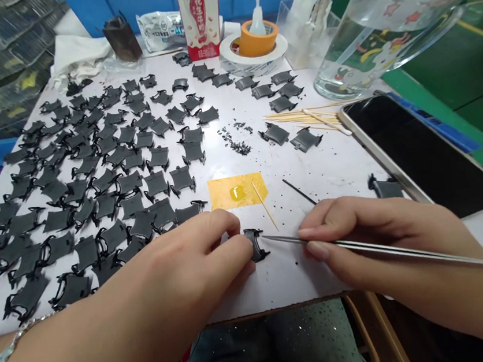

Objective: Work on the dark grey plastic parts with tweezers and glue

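My left hand (208, 248) pinches a small black plastic part (255, 244) against the white table (312, 266) near its front edge. My right hand (360, 231) grips metal tweezers (389, 250), whose tips point left and nearly touch that part. Just beyond lie a yellow tape patch (225, 193) with a drop of glue (237, 192), a toothpick (264, 204) and a thin black pin (298, 191).
Several rows of the same black parts (93, 180) cover the left half of the table. A phone (421, 152) lies at right, with a bundle of toothpicks (308, 118), a glass jar (384, 19), tape rolls (255, 48) and a carton (200, 14) at the back.
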The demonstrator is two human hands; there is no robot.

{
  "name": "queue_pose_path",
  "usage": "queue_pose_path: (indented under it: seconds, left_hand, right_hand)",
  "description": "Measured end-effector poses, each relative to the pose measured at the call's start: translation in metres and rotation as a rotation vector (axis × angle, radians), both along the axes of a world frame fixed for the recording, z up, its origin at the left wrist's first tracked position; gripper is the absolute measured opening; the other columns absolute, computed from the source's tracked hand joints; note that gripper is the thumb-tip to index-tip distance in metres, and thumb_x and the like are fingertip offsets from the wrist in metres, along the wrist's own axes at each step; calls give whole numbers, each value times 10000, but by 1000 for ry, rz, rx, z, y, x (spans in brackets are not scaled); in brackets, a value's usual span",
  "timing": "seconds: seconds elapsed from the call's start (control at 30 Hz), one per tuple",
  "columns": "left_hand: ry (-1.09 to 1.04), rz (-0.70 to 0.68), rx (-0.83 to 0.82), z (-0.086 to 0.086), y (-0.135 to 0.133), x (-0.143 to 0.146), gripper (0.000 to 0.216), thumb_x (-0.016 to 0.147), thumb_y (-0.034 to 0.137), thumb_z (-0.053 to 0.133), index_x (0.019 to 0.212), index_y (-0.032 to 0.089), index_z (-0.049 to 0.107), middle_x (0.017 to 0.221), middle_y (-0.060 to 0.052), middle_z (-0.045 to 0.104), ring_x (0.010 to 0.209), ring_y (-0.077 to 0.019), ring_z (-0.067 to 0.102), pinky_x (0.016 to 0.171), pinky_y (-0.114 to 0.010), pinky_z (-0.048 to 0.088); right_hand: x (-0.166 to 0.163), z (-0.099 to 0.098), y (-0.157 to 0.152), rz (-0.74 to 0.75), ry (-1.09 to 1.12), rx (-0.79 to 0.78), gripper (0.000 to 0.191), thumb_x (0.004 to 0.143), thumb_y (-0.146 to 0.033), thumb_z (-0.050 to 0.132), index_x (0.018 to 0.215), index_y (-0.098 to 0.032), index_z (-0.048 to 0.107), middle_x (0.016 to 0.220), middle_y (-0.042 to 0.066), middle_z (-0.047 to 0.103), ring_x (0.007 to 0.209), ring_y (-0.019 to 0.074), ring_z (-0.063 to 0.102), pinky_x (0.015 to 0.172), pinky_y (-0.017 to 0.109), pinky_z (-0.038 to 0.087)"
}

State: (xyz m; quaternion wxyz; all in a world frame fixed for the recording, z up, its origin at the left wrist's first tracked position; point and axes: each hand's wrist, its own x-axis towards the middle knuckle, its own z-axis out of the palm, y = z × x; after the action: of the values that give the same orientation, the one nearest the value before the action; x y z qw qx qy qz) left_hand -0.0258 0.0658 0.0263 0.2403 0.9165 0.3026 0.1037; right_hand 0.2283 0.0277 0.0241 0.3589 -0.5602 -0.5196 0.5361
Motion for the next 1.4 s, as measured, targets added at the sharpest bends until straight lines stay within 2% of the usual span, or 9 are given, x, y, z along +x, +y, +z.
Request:
queue_pose_path:
  seconds: [0.27, 0.4, 0.53, 0.6, 0.73, 0.87, 0.97, 1.1, 1.4]
  left_hand:
    - [21, -19, -25, 0, 2, 1, 252, 930, 101, 552, 1135, 239, 598, 1165, -64, 612, 909, -187, 649, 670, -223, 533]
    - [25, -21, -36, 0, 1, 4, 205, 950, 115, 539, 1115, 232, 578, 1128, -58, 616, 875, -179, 639, 665, -241, 524]
    - [-8, 21, -17, 2, 2, 10, 58, 994, 170, 528, 985, 227, 524, 1048, -23, 609, 830, -151, 629, 620, -236, 484]
    - [-42, 37, -45, 2, 2, 13, 138, 1001, 147, 507, 897, 229, 467, 930, 20, 588, 757, -116, 603, 598, -211, 457]
    - [-128, 49, -71, 2, 4, 13, 167, 970, 109, 551, 926, 238, 454, 816, 80, 572, 675, -78, 572, 602, -158, 448]
    - [-94, -116, 79, 6, 7, 12, 250, 995, 88, 453, 1227, 180, 457, 1013, -7, 645, 843, -135, 639, 708, -200, 515]
    - [-46, -291, 269, 9, 10, 15, 260, 1016, 66, 323, 1127, 118, 551, 988, -85, 665, 845, -201, 646, 706, -286, 541]
    - [-77, -386, 556, 5, 11, 20, 384, 1044, 75, 234, 983, 103, 612, 988, -129, 704, 854, -234, 662, 718, -339, 549]
    - [-52, -418, 525, 5, 12, 20, 441, 1050, 70, 239, 983, 89, 674, 1041, -121, 723, 962, -247, 669, 871, -347, 547]
  right_hand:
    - [-2, 1, -2, 73, -87, 9, 63, 778, -294, 804, 762, -280, 745, 850, -11, 768, 706, 152, 695, 570, 189, 559]
    - [-3, 2, -3, 84, -105, 32, 92, 759, -302, 816, 749, -272, 730, 827, 1, 767, 676, 169, 690, 533, 220, 555]
    - [-2, 1, -5, -148, -107, 146, 135, 730, -326, 834, 754, -291, 706, 784, -14, 763, 674, 166, 716, 554, 224, 576]
    - [1, 0, -2, -261, -148, 208, 132, 737, -332, 834, 792, -303, 718, 831, -15, 771, 736, 170, 736, 617, 236, 595]
    - [6, 0, 16, -264, -266, 279, 179, 756, -379, 822, 894, -290, 753, 923, 17, 784, 807, 208, 744, 684, 305, 609]
    - [6, -3, 42, -194, -361, 308, 214, 790, -413, 775, 930, -251, 759, 960, 49, 779, 835, 236, 732, 689, 354, 594]
    - [1, -6, 57, -180, -309, 338, 196, 806, -371, 756, 934, -223, 739, 942, 48, 772, 855, 231, 723, 753, 370, 580]
    - [-4, -11, 67, -201, -254, 281, 193, 827, -366, 728, 940, -210, 720, 888, 49, 760, 823, 226, 704, 797, 408, 556]
    - [-2, -14, 75, -132, -211, 264, 175, 844, -351, 715, 955, -216, 716, 906, 43, 739, 825, 216, 671, 766, 393, 516]
